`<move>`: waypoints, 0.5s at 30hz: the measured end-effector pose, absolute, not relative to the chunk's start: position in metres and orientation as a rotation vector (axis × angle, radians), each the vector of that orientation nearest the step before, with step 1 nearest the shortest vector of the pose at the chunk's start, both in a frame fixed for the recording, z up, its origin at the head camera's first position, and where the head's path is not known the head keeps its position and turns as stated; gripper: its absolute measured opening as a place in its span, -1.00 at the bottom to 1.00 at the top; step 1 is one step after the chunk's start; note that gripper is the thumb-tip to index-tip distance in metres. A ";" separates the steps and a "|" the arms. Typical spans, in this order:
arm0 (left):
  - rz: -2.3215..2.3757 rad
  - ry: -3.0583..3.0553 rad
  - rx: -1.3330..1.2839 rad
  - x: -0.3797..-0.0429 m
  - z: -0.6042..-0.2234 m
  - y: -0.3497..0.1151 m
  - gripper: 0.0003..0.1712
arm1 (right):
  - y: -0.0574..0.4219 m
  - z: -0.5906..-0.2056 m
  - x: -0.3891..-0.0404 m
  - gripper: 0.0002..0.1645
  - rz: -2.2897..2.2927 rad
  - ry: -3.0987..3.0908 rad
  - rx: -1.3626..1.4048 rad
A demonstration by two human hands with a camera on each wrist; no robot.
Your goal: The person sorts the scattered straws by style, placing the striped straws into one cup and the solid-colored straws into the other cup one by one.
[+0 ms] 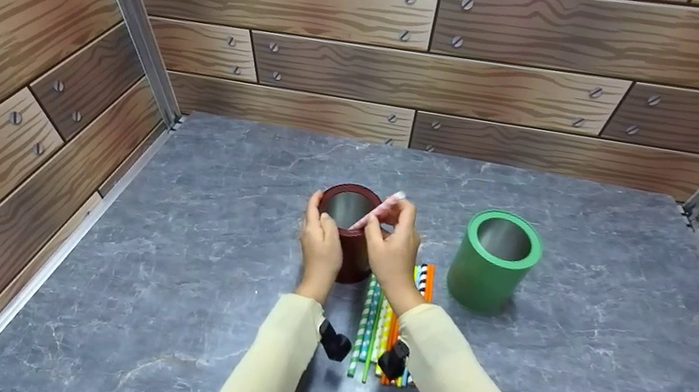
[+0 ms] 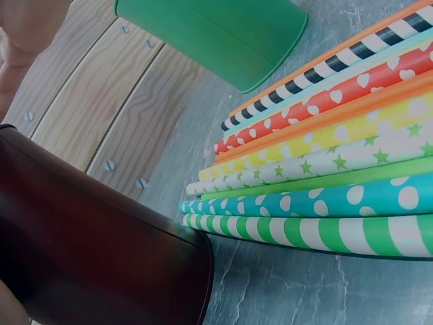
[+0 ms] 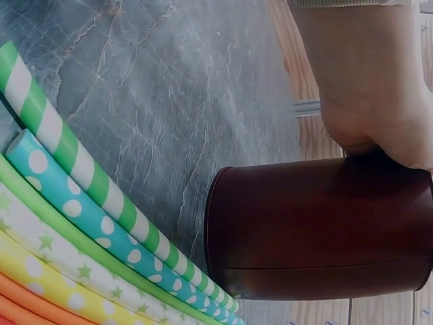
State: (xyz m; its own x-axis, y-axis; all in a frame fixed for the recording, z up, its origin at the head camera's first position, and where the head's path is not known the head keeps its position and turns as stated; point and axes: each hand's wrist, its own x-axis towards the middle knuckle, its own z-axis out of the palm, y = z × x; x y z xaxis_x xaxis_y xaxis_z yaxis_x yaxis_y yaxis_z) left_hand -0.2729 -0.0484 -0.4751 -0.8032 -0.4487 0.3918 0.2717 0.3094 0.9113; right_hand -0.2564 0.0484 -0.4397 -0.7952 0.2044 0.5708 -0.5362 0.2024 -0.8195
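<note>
In the head view a dark maroon cup (image 1: pixel 354 261) stands upright with its grey inside showing. My left hand (image 1: pixel 322 242) grips it from the left, the thumb near the rim and the fingers round the far side. A pink-and-white patterned paper straw (image 1: pixel 386 208) slants over the cup's right rim, its lower end at the opening. My right hand (image 1: pixel 395 245) pinches that straw between thumb and fingers. The right wrist view shows the maroon cup (image 3: pixel 318 230) from the side with the left hand (image 3: pixel 379 115) against it.
A row of colourful patterned paper straws (image 1: pixel 375 331) lies on the grey marbled table (image 1: pixel 195 312), partly below the right wrist. To the right stands a green cup (image 1: pixel 485 279). Wood-patterned panels (image 1: pixel 345 11) enclose the back and sides.
</note>
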 end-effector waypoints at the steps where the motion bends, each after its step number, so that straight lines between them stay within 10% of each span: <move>1: -1.546 -1.978 0.155 -0.273 -0.475 -0.048 -0.49 | 0.048 -0.440 -0.256 -0.70 1.643 -1.910 0.305; 15: -1.571 -1.993 0.145 -0.272 -0.474 -0.049 -0.49 | 0.058 -0.443 -0.253 -0.70 1.667 -1.943 0.234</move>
State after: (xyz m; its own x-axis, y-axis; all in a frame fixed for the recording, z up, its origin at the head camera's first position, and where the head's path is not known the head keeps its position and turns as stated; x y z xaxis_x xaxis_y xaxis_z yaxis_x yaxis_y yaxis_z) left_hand -0.2717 -0.0486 -0.4740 -0.8196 -0.4306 0.3781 0.2672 0.2965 0.9169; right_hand -0.2526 0.0585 -0.4427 -0.8261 0.2238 0.5171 -0.4771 0.2106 -0.8533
